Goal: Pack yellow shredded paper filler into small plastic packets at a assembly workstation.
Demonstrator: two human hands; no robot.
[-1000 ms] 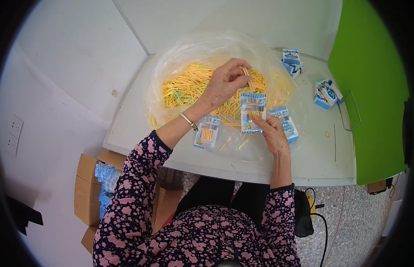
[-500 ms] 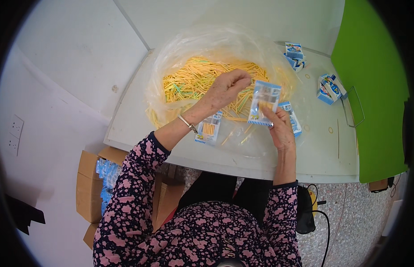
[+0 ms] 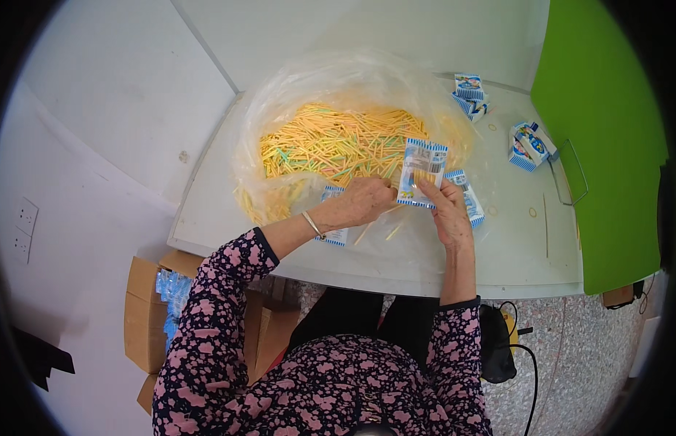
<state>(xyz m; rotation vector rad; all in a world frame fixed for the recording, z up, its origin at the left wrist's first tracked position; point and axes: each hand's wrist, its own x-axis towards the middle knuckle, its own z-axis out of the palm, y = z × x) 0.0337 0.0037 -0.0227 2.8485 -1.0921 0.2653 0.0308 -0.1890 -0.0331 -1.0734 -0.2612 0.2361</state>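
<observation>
While the right hand point(image 3: 450, 215) pinches 1 packet point(image 3: 423, 168), the left hand point(image 3: 361, 202) curls, its hold unclear.

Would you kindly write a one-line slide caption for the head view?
The right hand holds a packet near a clear bag of yellow sticks, the left hand close beside it.

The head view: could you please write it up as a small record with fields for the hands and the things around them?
Left hand: at the near edge of the loose sticks, fingertips close to the held packet; its grip cannot be told
Right hand: holds the blue-and-white packet, sticks showing through it
Sticks: mostly yellow, some green, in a clear plastic bag
Surface: white table
Beside right hand: another packet
Lower left: cardboard box with blue packaging
</observation>
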